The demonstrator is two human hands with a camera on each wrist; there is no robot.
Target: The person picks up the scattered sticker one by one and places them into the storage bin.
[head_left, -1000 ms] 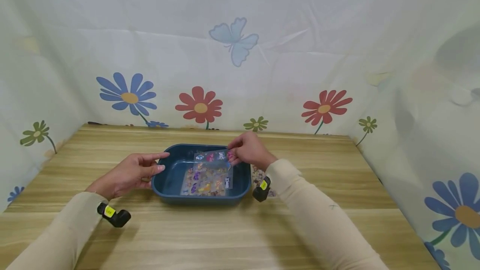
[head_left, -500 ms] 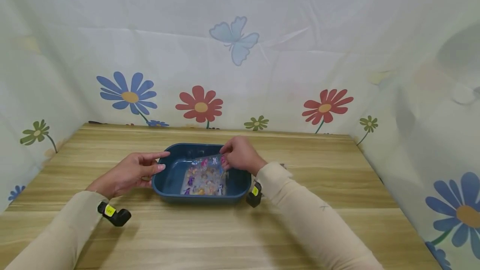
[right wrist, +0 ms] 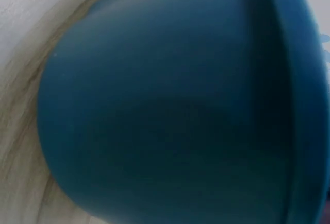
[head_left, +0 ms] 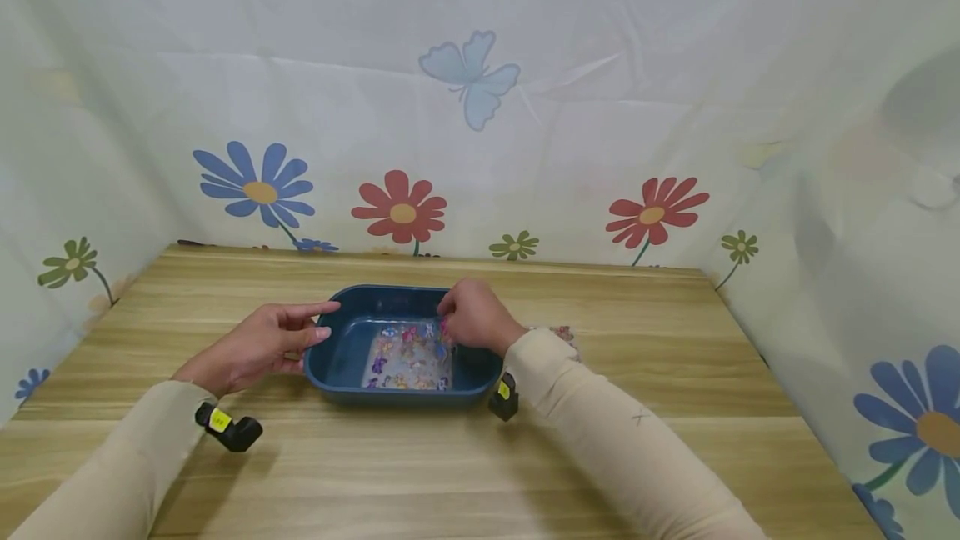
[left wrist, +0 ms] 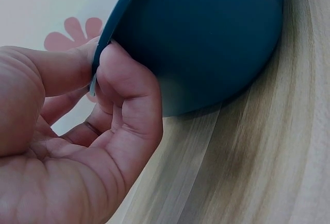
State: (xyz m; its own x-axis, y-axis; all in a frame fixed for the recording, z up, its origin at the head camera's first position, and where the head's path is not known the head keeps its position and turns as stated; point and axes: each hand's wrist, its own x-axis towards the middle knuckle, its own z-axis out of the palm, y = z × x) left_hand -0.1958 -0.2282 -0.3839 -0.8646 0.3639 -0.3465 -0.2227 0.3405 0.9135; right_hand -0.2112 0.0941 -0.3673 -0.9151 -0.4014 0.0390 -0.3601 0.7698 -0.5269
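Note:
A dark blue oblong basin (head_left: 405, 397) rests on the table. My left hand (head_left: 262, 348) pinches its left rim between thumb and fingers, as the left wrist view shows close up at the basin rim (left wrist: 119, 15). Inside lies a clear plastic sheet (head_left: 408, 361) with small colourful cartoon figures. My right hand (head_left: 480, 319) reaches over the right side of the basin, its fingers curled at the sheet's upper right corner, which they pinch. In the right wrist view the outer wall of the basin (right wrist: 165, 95) fills most of the picture, and the fingers are out of sight.
Right of the basin, partly behind the right sleeve, a patterned piece (head_left: 562, 333) lies on the wooden table (head_left: 360, 473). A flowered cloth (head_left: 480, 173) stands behind the table and along both sides.
My right hand has moved slightly left and down into the basin, bringing the held sheet down over the patterned one there. The left hand stays at the rim.

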